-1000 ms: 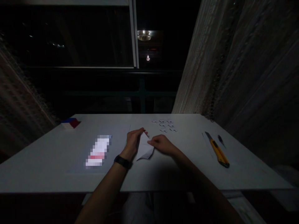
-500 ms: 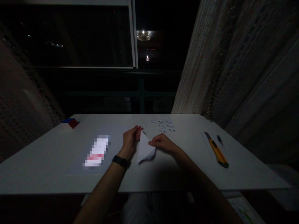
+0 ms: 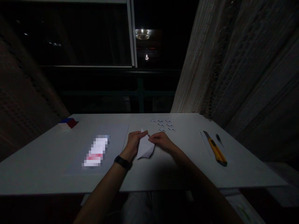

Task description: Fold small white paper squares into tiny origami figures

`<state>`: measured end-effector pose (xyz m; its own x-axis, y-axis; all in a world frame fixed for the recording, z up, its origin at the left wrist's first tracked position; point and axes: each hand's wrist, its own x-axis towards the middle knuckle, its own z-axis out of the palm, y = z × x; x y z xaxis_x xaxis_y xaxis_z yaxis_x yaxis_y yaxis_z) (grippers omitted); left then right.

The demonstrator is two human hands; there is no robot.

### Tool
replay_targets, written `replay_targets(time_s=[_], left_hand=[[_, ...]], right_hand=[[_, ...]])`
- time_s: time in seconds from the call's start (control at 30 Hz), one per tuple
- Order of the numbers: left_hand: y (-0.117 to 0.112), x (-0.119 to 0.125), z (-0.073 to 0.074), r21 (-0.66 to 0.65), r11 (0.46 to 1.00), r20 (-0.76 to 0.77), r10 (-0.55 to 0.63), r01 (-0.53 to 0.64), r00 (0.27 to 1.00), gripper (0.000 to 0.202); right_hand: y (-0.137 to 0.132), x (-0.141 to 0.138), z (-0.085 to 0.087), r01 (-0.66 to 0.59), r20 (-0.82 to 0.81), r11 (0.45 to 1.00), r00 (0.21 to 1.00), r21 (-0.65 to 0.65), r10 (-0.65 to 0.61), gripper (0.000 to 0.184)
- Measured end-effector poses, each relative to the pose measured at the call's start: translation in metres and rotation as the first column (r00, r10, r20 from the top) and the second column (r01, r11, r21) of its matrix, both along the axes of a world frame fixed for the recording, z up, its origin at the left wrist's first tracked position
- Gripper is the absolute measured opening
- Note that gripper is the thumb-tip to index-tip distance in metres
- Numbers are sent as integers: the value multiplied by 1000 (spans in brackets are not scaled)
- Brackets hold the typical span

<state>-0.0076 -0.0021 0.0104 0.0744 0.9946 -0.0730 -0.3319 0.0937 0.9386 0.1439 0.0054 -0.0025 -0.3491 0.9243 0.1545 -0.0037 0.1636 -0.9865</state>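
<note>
Compared with half a second earlier, the bare left hand (image 3: 132, 142) is shifted inward, its thumb now laid over the upper part of a small, pointed piece of folded white paper (image 3: 145, 147), and the right hand (image 3: 162, 140) is brought slightly up the paper's right edge. A black band (image 3: 122, 162) is worn on the left wrist. The paper is held between both hands, over the middle of a plain white table (image 3: 182, 177); its tip is seen beyond the left thumb. It is clamped by the left thumb and hand, though the fingers behind are hidden, and its right edge is pinched by right thumb and fingertips. If the two hands are pulled unevenly, the layers could be slid out of line and a crooked crease made; a tug against the pinch could tear the thin edge.

At left, a bright, pixelated rectangle (image 3: 96, 152) is laid on a pale sheet (image 3: 118, 137). At right, a yellow-handled utility knife (image 3: 217, 151) is set down, blade pointing away. Farther off, small white cut-out pieces (image 3: 161, 124) are grouped, and a blue, red and white block (image 3: 68, 123) is placed far left.
</note>
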Motion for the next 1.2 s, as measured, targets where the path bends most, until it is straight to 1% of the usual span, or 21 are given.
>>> replay_targets(time_s=[0.1,0.27,0.37,0.47,0.57,0.67,0.73,0.8,0.87,0.9,1.0,1.07,1.13,1.2], left_hand=[[0,-2,2,-13,1000,38,27,-26,999,23],[5,-11,4,-35,996,90,82,-80,993,23],[7,-14,2,-20,996,96,89,-88,991,25],[7,-12,1,7,997,70,81,-82,994,27],[5,-8,-1,27,999,18,37,-37,999,29],[3,-4,-2,31,999,-42,-26,27,999,32],[3,-3,-3,25,997,-94,-63,66,994,34],[3,-3,-3,11,998,-160,-58,60,985,35],[3,-3,-4,-3,999,-227,-33,33,973,33],[3,-3,-5,-7,999,-254,-43,42,966,32],[4,-5,-7,-39,988,-341,-154,149,927,29],[4,-7,-6,-74,971,-406,-239,229,882,28],[2,-9,-6,-101,946,-465,-317,307,826,26],[1,-11,-4,-118,912,-505,-396,393,767,26]], right_hand=[[-1,1,0,-28,-48,998,999,-57,25,20],[-4,3,5,-109,-31,988,994,-110,106,21],[-4,6,6,-118,-16,987,993,-106,117,22],[-1,7,3,-120,15,991,993,-61,121,24],[2,6,-2,-59,30,998,998,-10,59,26],[4,4,-6,37,76,999,996,12,-38,24],[5,4,-7,120,73,993,990,-4,-119,25],[7,6,-6,178,50,984,983,-26,-177,25],[8,9,-5,184,11,981,983,-61,-184,25],[9,10,-4,172,-18,982,985,-77,-173,27],[9,15,-2,127,-98,988,986,-90,-135,44],[8,20,1,84,-82,992,992,-90,-92,53],[7,25,5,-6,-34,994,999,-108,3,62],[5,31,8,-107,17,987,994,-121,109,67]])
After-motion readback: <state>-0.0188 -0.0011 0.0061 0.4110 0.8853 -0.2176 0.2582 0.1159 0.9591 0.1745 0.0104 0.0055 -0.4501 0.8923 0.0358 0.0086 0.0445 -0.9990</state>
